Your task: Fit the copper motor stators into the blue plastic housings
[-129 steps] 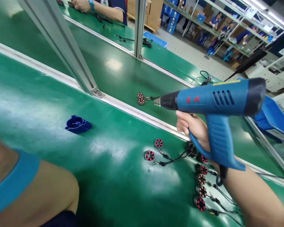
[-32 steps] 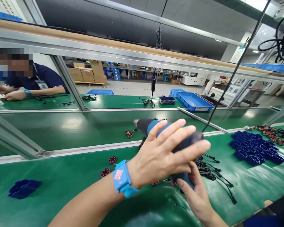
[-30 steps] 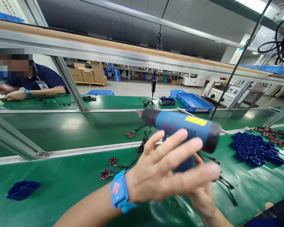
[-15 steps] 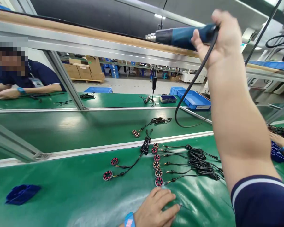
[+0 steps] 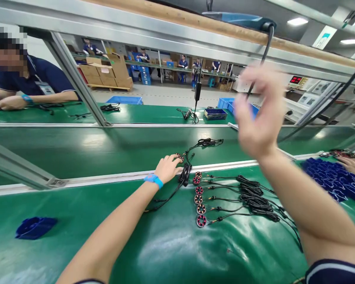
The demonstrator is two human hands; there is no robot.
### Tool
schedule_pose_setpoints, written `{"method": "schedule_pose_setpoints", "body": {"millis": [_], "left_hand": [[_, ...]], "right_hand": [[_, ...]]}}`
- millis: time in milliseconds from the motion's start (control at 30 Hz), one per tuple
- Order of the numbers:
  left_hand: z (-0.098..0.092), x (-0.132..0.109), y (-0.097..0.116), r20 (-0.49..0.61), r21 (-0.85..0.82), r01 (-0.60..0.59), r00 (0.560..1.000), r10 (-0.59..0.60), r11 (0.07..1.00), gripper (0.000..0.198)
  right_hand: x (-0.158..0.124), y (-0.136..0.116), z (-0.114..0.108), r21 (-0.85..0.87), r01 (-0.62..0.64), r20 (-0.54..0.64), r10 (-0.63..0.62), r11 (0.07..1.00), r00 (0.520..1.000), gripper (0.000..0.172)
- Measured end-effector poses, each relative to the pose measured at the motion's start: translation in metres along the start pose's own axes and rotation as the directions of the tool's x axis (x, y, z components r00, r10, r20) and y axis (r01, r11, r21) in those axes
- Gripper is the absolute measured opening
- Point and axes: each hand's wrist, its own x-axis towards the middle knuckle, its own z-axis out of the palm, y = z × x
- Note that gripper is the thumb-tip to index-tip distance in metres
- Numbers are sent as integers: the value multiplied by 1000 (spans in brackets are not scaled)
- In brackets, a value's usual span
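Note:
My left hand reaches across the white rail with its fingers stretched out, at small round motor stators on the green belt; its fingertips partly cover them. My right hand, blurred by motion, is raised below the shelf with thumb and fingers apart and nothing in it. Above it a blue heat gun lies on the shelf, its black cord hanging down behind the hand. On the green mat, a column of stators with red or copper coils has leads running right to bundled black cables.
A blue plastic piece lies at the left, and a heap of blue pieces at the right beside another person's hand. A co-worker's arm is at the far left. A metal post and the shelf edge frame the bench.
My right hand has let go of the heat gun, now on the shelf, and has come down. My left hand has moved from the near mat forward to the stators beyond the rail.

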Motion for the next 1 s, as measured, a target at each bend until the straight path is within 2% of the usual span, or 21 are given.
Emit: {"method": "schedule_pose_setpoints", "body": {"millis": [33,67,100,167,200,267,333,400,467,533,667,833,900,1000], "left_hand": [[4,14,-10,34,14,-12,999,11,1000,29],[8,26,-18,68,26,-23,997,21,999,29],[12,35,-23,100,36,-35,994,31,999,30],[20,50,-27,159,47,-61,986,53,997,31],[23,56,-27,185,47,-78,980,68,996,31],[27,66,-25,228,40,-111,969,99,993,32],[29,73,-21,255,32,-124,961,112,992,33],[28,75,-18,271,28,-115,957,103,993,32],[23,70,-20,281,26,-98,956,87,995,29],[13,56,-27,275,21,-78,959,69,997,24],[-11,-2,-52,239,2,-33,971,32,999,24],[-21,-83,-67,246,-43,8,969,3,999,30],[-18,-105,-66,241,-48,36,970,-23,998,33],[-14,-124,-62,218,-39,81,973,-71,996,36]], "right_hand": [[-41,-8,7,-50,138,150,-129,989,980,25],[-80,-11,14,-51,201,299,-177,978,938,22],[-115,-11,20,-46,199,424,-162,979,891,20],[-168,-2,29,-44,135,594,-83,990,800,16],[-186,6,33,-72,74,636,-11,995,772,14],[-204,26,41,-138,-35,687,121,990,716,14],[-206,48,55,-199,-104,713,217,974,666,15],[-200,66,74,-234,-128,730,261,964,632,16],[-193,78,94,-242,-138,731,274,960,624,18],[-189,84,107,-236,-145,721,273,961,637,21],[-187,89,111,-226,-169,689,280,959,669,21],[-177,121,114,-439,-167,665,444,883,601,27],[-168,142,127,-497,-156,651,485,854,583,36],[-154,169,154,-556,-89,666,507,826,548,59]]}}
